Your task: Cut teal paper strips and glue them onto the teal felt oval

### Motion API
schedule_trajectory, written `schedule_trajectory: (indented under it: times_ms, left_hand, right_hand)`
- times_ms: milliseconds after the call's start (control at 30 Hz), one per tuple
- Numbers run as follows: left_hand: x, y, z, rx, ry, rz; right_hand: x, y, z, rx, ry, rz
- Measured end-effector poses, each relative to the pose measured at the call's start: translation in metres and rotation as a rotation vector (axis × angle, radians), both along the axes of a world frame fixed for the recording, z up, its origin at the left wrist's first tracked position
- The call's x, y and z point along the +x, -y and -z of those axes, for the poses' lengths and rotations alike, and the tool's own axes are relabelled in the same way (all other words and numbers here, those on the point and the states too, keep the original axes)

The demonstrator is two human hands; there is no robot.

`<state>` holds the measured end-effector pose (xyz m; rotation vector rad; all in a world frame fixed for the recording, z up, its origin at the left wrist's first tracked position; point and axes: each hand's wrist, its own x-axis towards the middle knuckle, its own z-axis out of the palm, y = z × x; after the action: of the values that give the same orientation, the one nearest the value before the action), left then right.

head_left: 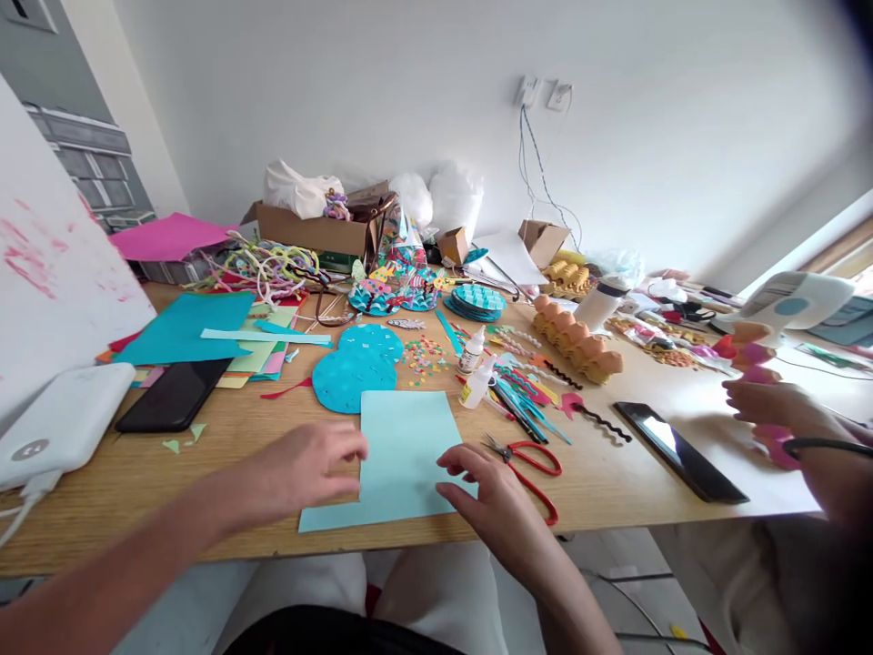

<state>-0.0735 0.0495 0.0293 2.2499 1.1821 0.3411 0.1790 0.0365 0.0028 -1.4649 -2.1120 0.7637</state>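
Observation:
A light blue paper sheet (409, 450) lies on the wooden table in front of me, with a strip of the same colour along its lower edge. My left hand (324, 464) hovers at the sheet's left edge, fingers apart and nothing in them. Over the right edge is my right hand (470, 482), its thumb and fingers curved and spread, also holding nothing. Red-handled scissors (536, 459) rest just right of my right hand. Beyond the sheet lie blue round pieces (355, 382), and two small glue bottles (477, 382) stand to the right of them.
At the right, another person's hand (777, 405) touches a pink egg-carton strip. A dark phone (174, 396) and white power bank (61, 418) lie left. Coloured papers (191, 327), an egg-carton strip (579, 341) and a dark glossy slab (682, 450) surround the work area.

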Motion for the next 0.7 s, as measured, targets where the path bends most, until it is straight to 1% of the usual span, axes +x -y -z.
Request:
schedule_trajectory:
  times_ms: [33,133,267,333,433,533,700]
  left_hand:
    - [0.006,0.01,0.006,0.003,-0.03,0.031]
    - [0.015,0.03,0.023,0.039,-0.128,0.031]
    - [0.016,0.042,0.04,0.139,-0.281,-0.014]
    - [0.013,0.047,0.046,0.175,-0.313,-0.032]
    - [0.006,0.053,0.051,0.205,-0.301,-0.031]
    - [0.0,0.057,0.051,0.218,-0.284,-0.048]
    - [0.001,0.059,0.048,0.223,-0.297,-0.059]
  right_hand:
    - [0.003,0.001,0.004,0.027,0.06,-0.012]
    - [0.006,0.01,0.015,0.113,0.196,-0.057]
    - [0.004,0.024,0.027,0.22,0.307,-0.118]
    - [0.004,0.031,0.033,0.256,0.328,-0.13]
    - [0.003,0.039,0.042,0.299,0.331,-0.121]
    - [0.001,0.043,0.05,0.318,0.311,-0.118]
    - [-0.003,0.043,0.054,0.37,0.234,-0.12]
